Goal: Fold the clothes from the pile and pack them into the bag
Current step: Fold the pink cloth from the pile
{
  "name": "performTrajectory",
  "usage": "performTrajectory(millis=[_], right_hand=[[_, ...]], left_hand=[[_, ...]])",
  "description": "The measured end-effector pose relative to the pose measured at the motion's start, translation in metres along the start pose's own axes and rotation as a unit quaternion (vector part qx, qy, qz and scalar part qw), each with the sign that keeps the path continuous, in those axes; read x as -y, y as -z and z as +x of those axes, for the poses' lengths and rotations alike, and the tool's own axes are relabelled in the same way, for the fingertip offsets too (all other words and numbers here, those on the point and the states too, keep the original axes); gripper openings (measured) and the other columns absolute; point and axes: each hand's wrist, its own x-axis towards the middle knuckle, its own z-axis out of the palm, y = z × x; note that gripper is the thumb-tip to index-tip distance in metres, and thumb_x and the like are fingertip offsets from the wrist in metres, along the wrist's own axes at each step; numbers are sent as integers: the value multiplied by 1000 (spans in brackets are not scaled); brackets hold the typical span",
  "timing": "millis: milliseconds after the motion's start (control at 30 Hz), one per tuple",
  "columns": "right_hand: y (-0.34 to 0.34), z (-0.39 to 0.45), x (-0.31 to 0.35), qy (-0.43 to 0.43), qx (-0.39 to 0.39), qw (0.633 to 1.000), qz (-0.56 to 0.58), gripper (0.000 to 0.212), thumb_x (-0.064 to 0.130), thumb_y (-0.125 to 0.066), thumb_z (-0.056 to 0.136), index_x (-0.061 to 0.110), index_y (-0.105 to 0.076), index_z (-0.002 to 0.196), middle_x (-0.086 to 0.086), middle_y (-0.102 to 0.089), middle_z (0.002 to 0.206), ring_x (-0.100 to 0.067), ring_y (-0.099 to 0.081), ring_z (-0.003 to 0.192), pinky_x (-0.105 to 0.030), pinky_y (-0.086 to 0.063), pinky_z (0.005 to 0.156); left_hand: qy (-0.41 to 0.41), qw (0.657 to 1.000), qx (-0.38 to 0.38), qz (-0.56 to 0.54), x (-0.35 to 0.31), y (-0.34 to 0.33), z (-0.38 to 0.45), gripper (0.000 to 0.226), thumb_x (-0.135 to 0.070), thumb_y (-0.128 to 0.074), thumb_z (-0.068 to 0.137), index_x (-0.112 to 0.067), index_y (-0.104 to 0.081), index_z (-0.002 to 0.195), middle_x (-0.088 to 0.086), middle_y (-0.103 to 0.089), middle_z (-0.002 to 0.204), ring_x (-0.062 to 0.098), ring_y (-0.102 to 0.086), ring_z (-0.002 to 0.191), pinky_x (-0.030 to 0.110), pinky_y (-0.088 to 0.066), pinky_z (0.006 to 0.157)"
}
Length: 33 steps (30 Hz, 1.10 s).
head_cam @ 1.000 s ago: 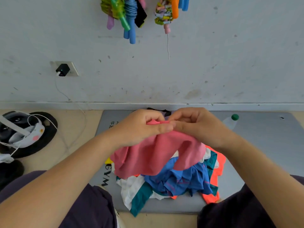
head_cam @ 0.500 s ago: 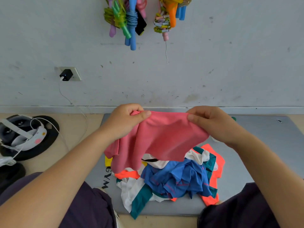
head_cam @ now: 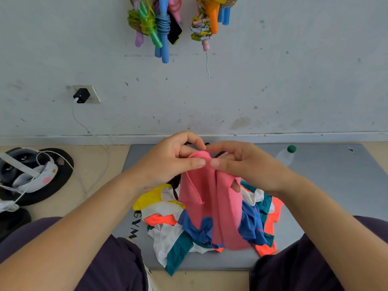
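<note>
Jump ropes (head_cam: 159, 24) hang on the wall above a plugged-in charger (head_cam: 81, 95); a bottle (head_cam: 286, 155) lies on the grey mat (head_cam: 327, 185).

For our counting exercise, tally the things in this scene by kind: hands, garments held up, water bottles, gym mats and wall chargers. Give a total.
Hands: 2, the left hand and the right hand
Pink garment held up: 1
Water bottle: 1
Grey gym mat: 1
Black wall charger: 1
Total: 6

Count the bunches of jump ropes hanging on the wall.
2. One multicoloured bunch hangs at top centre; a second, smaller bunch hangs just right of it. The frame's top edge crops both, so more may be hidden.
</note>
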Motion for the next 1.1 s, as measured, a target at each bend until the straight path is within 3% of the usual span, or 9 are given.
performTrajectory(millis=[167,367,433,500,633,733,800,967,1100], right_hand=[[9,2,-7,-16,-59,997,-44,10,14,-64,92,8,-60,85,-12,-54,57,-19,-46,40,-28,-39,48],[31,5,-18,-21,-172,982,-77,12,14,-62,94,8,-59,83,-9,-59,54,-17,-50,38,-22,-43,46],[36,7,-22,-23,-206,976,-69,12,13,-62,94,4,-58,86,-4,-60,52,-14,-50,37,-19,-44,45],[37,8,-25,-25,-216,975,-52,13,13,-62,93,2,-58,87,-5,-62,54,-15,-50,38,-21,-45,46],[28,5,-18,-1,-161,987,-6,11,12,-63,93,8,-62,102,-18,-65,63,-21,-51,42,-27,-47,52],[13,3,-12,11,-58,998,10,39,9,-63,92,22,-57,129,-13,-61,56,-24,-52,45,-31,-51,62],[1,3,-12,-3,-4,1000,4,44,11,-63,92,23,-54,133,-8,-57,54,-24,-53,46,-31,-50,59],[-6,5,-13,-50,-10,998,-23,7,11,-64,92,5,-62,95,-8,-58,58,-23,-49,44,-26,-45,48],[1,5,-15,-61,-36,997,-27,12,13,-64,92,2,-60,92,-7,-59,57,-19,-49,41,-32,-40,53]], left_hand=[[7,987,-13,162,8,4,1,13,-14,-74,85,-21,-63,86,-4,-76,77,0,-66,66,12,-47,63],[49,965,11,256,11,26,4,12,-15,-74,86,-25,-69,81,-16,-73,73,-4,-64,68,16,-50,69],[48,959,24,278,9,32,4,14,-19,-71,89,-30,-70,81,-24,-68,69,-10,-59,65,8,-43,65],[38,963,-17,267,10,34,6,12,-27,-71,88,-27,-72,77,-18,-67,67,-6,-56,62,10,-40,60],[20,976,-92,195,6,28,6,31,-50,-64,78,-21,-74,79,-13,-64,63,-2,-53,57,12,-39,53],[11,981,-13,192,2,16,1,39,-50,-56,85,-15,-71,81,-16,-57,58,-3,-48,54,10,-36,51],[3,977,31,210,1,9,0,50,-53,-53,88,-5,-65,80,-8,-48,61,5,-42,56,17,-33,52],[8,974,27,227,2,5,-2,37,-45,-63,87,-9,-73,83,-9,-46,55,4,-41,51,19,-36,50],[26,986,-45,156,1,10,0,5,-21,-70,88,-18,-74,86,-8,-66,65,8,-57,51,22,-48,50]])
